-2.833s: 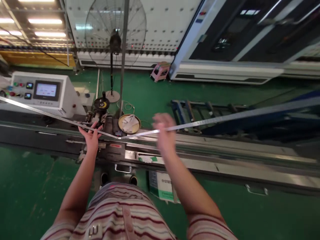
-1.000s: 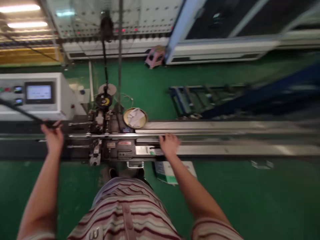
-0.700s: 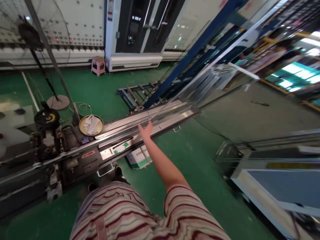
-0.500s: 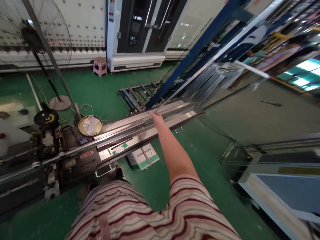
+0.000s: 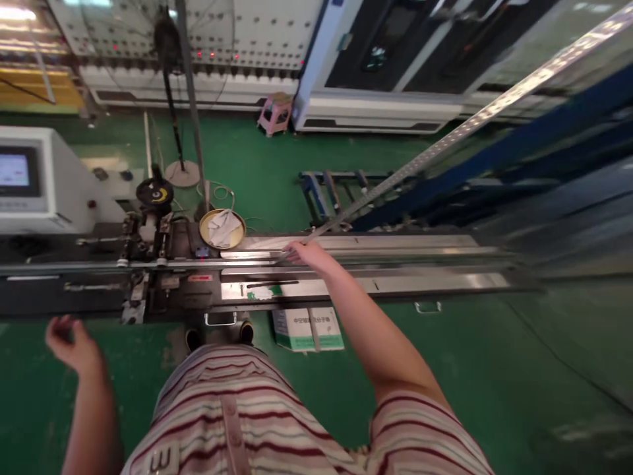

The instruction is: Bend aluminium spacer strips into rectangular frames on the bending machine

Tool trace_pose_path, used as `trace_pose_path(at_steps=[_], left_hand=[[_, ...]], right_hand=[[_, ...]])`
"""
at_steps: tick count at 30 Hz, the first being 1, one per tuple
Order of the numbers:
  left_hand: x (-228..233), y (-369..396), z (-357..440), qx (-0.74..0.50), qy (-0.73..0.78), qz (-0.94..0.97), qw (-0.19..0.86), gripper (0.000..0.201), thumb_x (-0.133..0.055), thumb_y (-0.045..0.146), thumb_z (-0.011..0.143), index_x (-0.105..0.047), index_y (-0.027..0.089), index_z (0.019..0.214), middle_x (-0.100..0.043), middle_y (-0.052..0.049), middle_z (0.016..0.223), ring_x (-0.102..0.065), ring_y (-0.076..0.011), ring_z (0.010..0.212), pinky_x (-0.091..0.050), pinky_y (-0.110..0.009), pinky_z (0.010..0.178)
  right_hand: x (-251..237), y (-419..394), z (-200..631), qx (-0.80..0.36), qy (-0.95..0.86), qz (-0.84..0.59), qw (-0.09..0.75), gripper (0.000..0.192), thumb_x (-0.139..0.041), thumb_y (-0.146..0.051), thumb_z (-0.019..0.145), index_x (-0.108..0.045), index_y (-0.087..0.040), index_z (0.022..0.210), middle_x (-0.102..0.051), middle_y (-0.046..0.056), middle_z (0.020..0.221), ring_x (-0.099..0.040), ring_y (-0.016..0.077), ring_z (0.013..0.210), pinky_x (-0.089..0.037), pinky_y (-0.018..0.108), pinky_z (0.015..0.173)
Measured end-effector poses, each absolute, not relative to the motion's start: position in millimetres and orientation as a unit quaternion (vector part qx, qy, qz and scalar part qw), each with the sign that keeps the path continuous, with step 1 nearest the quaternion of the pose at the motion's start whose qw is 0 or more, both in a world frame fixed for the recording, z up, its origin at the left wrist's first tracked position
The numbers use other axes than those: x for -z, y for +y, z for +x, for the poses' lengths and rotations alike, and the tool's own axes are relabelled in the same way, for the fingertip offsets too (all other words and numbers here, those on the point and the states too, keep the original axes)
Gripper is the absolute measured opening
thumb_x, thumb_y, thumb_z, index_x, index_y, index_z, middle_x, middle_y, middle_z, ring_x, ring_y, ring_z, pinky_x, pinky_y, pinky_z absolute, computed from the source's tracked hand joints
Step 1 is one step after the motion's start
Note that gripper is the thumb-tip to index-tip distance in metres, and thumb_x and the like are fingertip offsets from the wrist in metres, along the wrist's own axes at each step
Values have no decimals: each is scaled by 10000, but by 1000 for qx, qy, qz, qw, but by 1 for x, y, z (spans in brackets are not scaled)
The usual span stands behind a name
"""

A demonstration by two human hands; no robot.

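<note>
My right hand (image 5: 305, 256) is closed around the lower end of a long perforated metal bar (image 5: 440, 142), over the middle of the bench machine. From there the bar slants up to the upper right corner. A narrow metal rail (image 5: 198, 264) runs along the machine below and left of that hand. Off the machine's front edge at the left, my left hand (image 5: 74, 343) hangs in the air, fingers loosely bent and apart, holding nothing. Nearest to it is the clamp mechanism (image 5: 136, 300) on the machine.
A round tray (image 5: 239, 239) with a white cloth sits at the machine's back edge. A control box with a screen (image 5: 47, 178) stands left. Beyond are a fan pole (image 5: 173, 125), a pink stool (image 5: 275, 115) and a blue frame (image 5: 494, 178). A cardboard box (image 5: 309, 330) lies under the bench.
The view has swung left, bringing in the control box and my left hand. My right hand still grips the bar, now sitting farther left along the machine, with the bar slanting lower.
</note>
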State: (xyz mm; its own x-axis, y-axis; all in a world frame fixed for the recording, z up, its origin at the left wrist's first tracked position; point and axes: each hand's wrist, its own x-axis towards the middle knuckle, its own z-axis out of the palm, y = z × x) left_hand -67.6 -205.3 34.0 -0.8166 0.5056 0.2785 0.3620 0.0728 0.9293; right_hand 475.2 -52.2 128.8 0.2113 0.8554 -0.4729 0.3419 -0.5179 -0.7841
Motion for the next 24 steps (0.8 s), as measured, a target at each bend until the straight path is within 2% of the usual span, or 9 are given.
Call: trace_pose_path(at_steps=[3,7,12,21,24], left_hand=[[-6,-226,-74,-640,711,290,30,456,-671,320,827,-566,261,1267,-651,-63,1240,-598,-236,1163,-417,-511,1118],[7,-244,-87,-625,724,290,36,489,-686,349,822,-591,194,1276,-652,-114,1249,-607,-242,1169,-484,-452,1046],[5,-277,-117,-611,746,261,39,422,-642,395,860,-633,192,1230,-638,-129,1264,-598,-239,1189,-497,-405,1013],[33,-334,-185,-607,769,197,33,394,-634,415,854,-655,200,1184,-638,-116,1227,-597,-248,1165,-516,-424,990],[42,-349,-211,-609,768,195,27,335,-645,422,846,-665,198,1094,-641,-107,1203,-595,-251,1171,-533,-425,965]], right_hand=[[-125,-50,431,-485,-448,-709,250,237,-520,-214,877,-738,-123,875,-725,76,767,-686,154,717,-558,240,643],[-118,-49,369,-488,-513,-673,213,241,-530,-246,867,-739,-126,888,-734,78,813,-691,165,742,-570,258,665],[-108,-44,289,-482,-584,-627,180,263,-514,-270,864,-745,-145,879,-742,82,831,-704,181,762,-582,278,691],[-90,-29,138,-444,-666,-584,135,307,-493,-289,865,-764,-160,927,-749,60,814,-709,156,716,-577,265,719],[-87,-23,85,-438,-678,-576,131,309,-509,-295,852,-771,-168,954,-747,48,803,-710,157,711,-572,269,738]])
